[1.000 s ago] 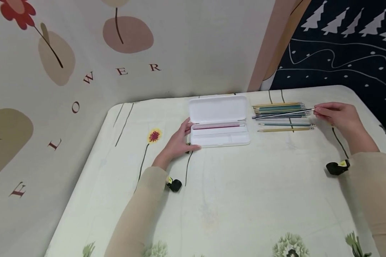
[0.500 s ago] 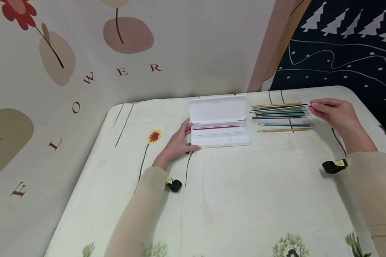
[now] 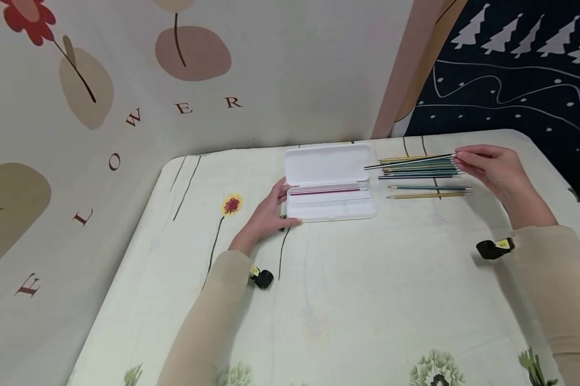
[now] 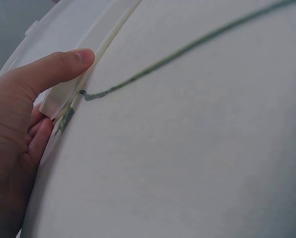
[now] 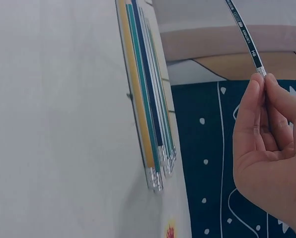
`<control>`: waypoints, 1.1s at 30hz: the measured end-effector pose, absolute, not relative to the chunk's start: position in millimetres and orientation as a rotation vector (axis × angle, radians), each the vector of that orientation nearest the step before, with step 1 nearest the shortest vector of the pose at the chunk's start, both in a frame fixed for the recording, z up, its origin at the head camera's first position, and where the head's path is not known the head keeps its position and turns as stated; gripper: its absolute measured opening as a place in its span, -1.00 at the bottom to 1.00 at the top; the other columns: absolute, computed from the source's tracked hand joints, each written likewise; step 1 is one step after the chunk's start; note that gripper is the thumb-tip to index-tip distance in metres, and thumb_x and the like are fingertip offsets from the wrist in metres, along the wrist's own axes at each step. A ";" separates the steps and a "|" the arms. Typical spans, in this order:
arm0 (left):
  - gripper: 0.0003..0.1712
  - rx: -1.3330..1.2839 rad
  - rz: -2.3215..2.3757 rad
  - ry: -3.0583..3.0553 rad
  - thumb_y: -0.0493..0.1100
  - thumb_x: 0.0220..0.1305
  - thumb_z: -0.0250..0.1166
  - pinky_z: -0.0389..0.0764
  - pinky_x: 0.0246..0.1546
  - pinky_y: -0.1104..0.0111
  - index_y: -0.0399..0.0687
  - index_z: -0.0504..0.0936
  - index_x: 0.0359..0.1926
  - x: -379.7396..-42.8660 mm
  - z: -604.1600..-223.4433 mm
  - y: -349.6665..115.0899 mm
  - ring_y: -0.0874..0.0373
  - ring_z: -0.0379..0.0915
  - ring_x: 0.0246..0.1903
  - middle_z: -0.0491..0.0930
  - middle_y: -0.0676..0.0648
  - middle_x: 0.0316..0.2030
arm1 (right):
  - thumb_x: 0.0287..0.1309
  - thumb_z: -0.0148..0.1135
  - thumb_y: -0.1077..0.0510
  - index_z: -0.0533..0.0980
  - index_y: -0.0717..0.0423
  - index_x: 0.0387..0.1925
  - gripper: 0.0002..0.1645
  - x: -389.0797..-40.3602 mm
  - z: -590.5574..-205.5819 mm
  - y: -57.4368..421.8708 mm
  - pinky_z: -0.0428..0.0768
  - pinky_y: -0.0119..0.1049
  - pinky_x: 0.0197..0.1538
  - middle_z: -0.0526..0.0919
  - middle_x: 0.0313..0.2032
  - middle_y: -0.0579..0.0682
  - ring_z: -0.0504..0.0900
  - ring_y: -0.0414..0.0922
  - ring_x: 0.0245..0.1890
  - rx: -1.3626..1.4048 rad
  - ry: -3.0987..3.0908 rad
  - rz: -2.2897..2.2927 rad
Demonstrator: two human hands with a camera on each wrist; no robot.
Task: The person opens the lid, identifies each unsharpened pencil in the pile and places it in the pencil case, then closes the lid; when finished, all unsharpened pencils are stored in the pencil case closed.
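White all over, an open pencil case (image 3: 333,212) is set near the middle of the far edge of the table (image 3: 347,300), with its lid (image 3: 325,164) folded back toward that edge. A dark pink pencil (image 3: 325,191) is laid lengthwise in the rear part of its base. The left end of the case is gripped by the left hand (image 3: 265,215): the thumb is pressed on the near left corner, and the fingers are curled round the short side. By the right hand (image 3: 493,167), nearly closed, a dark striped pencil (image 3: 396,163) is pinched between thumb and fingertips at its metal-banded end; the letters HB can be read on it in the right wrist view. It is held above a bundle of pencils (image 3: 415,173), yellow, teal and dark blue, heaped between the case and the table's far right corner. Its other end is seen across the lid's right edge in the head view. Nearer the near edge than the bundle, a blue-green pencil (image 3: 430,187) and a yellow pencil (image 3: 430,195) are laid side by side, just apart. Beyond the far edge, a pale cloth (image 3: 294,69) printed with letters and a navy cloth (image 3: 502,96) printed with white trees are hung.
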State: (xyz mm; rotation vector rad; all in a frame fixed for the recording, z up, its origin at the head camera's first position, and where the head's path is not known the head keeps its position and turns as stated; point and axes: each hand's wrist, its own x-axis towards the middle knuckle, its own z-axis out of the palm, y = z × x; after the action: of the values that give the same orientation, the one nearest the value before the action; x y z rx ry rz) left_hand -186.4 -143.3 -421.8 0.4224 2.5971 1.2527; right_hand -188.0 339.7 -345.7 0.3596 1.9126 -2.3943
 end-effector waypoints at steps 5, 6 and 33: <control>0.36 0.424 1.254 2.601 -0.06 0.01 0.59 0.21 0.52 0.19 0.04 -0.20 0.60 -186.5 -423.8 -143.6 0.02 0.21 0.47 0.21 -0.07 0.47 | 0.05 0.45 0.29 0.74 0.01 -0.26 -0.81 -186.8 -344.3 334.1 0.71 -0.53 -0.19 0.77 -0.33 -0.16 0.76 -0.30 -0.30 0.308 1.892 -2.397; 0.37 0.423 1.255 2.601 -0.06 0.01 0.59 0.21 0.52 0.19 0.04 -0.20 0.60 -186.4 -424.0 -143.6 0.02 0.21 0.47 0.21 -0.07 0.47 | 0.07 0.43 0.30 0.74 0.01 -0.26 -0.81 -186.8 -344.1 333.0 0.71 -0.54 -0.19 0.77 -0.33 -0.16 0.76 -0.30 -0.30 0.301 1.892 -2.392; 0.38 0.424 1.267 2.591 -0.07 0.00 0.60 0.21 0.52 0.18 0.05 -0.21 0.60 -188.1 -424.5 -143.4 0.03 0.21 0.47 0.20 -0.06 0.47 | 0.05 0.46 0.17 0.74 -0.05 -0.26 -0.83 -197.5 -345.3 288.7 0.70 -0.54 -0.19 0.76 -0.31 -0.22 0.75 -0.33 -0.28 0.263 2.004 -2.230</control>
State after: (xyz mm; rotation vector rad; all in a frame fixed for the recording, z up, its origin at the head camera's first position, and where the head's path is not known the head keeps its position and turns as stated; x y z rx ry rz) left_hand -188.1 -143.4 -424.5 0.4241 2.5910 1.2667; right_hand -197.5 288.7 -345.3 0.2629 2.0035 -2.2295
